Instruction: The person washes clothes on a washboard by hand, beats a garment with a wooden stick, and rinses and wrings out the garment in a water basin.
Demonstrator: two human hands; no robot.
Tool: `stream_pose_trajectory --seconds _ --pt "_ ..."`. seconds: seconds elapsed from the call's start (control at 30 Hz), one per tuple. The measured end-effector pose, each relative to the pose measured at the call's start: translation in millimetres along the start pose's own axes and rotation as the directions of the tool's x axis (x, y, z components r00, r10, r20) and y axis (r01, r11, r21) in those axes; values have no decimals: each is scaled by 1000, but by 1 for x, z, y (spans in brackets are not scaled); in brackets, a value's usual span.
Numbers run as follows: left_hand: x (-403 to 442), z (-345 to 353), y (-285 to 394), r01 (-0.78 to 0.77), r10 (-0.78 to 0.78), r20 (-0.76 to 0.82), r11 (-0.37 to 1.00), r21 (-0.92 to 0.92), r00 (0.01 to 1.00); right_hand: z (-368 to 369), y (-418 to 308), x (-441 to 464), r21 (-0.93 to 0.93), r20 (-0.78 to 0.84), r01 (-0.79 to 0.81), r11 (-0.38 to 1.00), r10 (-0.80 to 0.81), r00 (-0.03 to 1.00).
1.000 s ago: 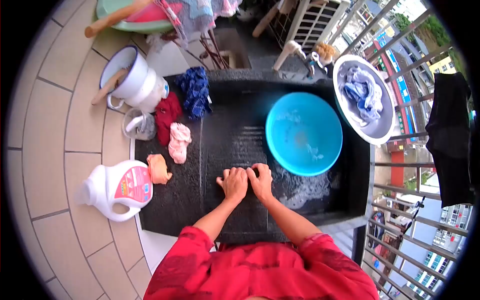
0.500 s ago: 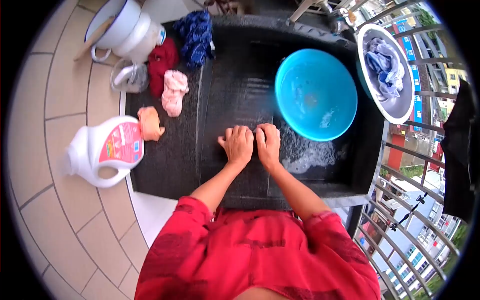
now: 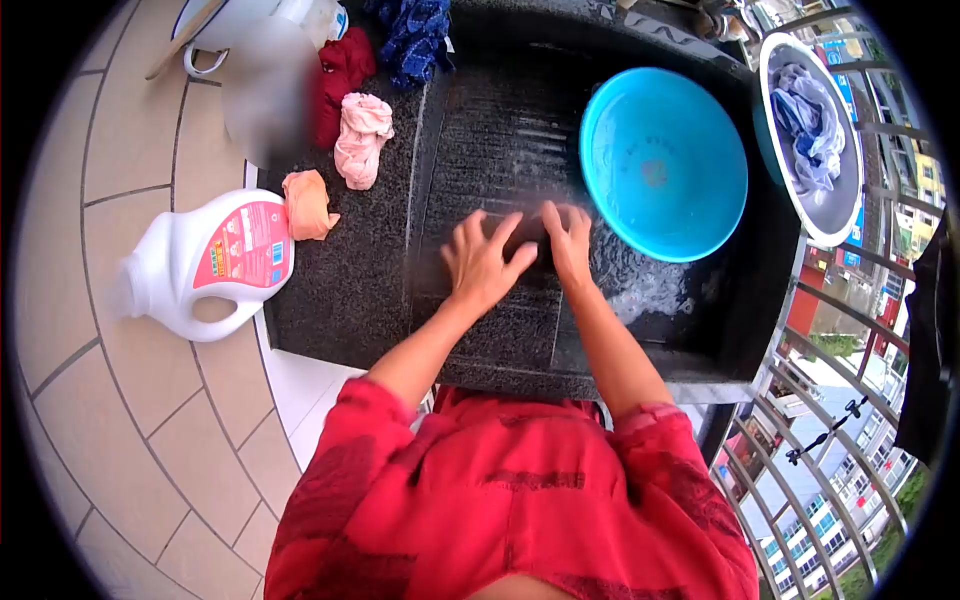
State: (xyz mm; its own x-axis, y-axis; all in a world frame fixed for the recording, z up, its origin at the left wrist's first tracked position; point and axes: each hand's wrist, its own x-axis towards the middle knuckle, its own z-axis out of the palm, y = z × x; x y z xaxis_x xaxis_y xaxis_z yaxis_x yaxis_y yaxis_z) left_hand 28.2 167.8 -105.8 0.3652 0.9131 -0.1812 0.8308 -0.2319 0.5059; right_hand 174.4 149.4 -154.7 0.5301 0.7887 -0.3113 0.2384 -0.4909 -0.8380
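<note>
Low over the ribbed slope of the black stone sink [image 3: 340,300], my left hand [image 3: 485,262] is open, its fingers and thumb spread. Close on its right is my right hand [image 3: 568,243], fingers stretched forward and slightly blurred, also open. Between the two hands lies a dark patch; whether it is wet dark cloth or shadow I cannot tell. Just right of my right hand, a blue basin [image 3: 665,165] holds water and rests tilted in the sink. Foamy water [image 3: 645,290] spreads on the sink floor below the basin.
On the left ledge are a peach cloth [image 3: 309,205], a pink cloth [image 3: 362,140], a dark red cloth [image 3: 340,85] and a blue patterned cloth [image 3: 408,40]. A white detergent bottle [image 3: 215,262] stands beside them. A white-rimmed bowl [image 3: 848,190] with bluish laundry sits at the right, by metal railings [image 3: 835,415].
My hands were close together with fingers curled down on the slope; now the fingers are extended and the left thumb is spread. The whole view has shifted slightly.
</note>
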Motion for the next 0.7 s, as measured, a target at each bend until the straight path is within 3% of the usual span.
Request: stream_pose_trajectory --seconds 0.03,0.1,0.17,0.2,0.3,0.53,0.67,0.7 --pt "-18 -17 4 23 -21 97 1000 -14 995 -4 7 -16 138 32 35 990 -39 999" --pt "-47 -22 8 -36 45 34 974 -225 998 -19 -19 -58 156 -55 299 941 -294 954" --pt "-59 1 6 -146 128 -97 969 -198 987 -17 -26 -95 65 -59 473 879 -469 881" --pt "-60 16 -8 -249 235 -92 951 -183 968 -11 -27 -110 -95 -39 497 863 -502 864" --pt "-38 31 -40 -496 488 -89 844 -207 868 4 -29 -102 -194 -4 583 789 -594 804" --pt "16 26 -35 -493 506 -44 814 -307 862 3 -30 -30 33 165 506 862 -504 848" --pt "32 28 -24 -391 396 -56 859 -330 916 -2 -25 5 172 380 221 960 -272 884" --pt "33 27 -22 -341 351 -27 884 -321 936 -3 -24 13 167 380 227 959 -275 883"
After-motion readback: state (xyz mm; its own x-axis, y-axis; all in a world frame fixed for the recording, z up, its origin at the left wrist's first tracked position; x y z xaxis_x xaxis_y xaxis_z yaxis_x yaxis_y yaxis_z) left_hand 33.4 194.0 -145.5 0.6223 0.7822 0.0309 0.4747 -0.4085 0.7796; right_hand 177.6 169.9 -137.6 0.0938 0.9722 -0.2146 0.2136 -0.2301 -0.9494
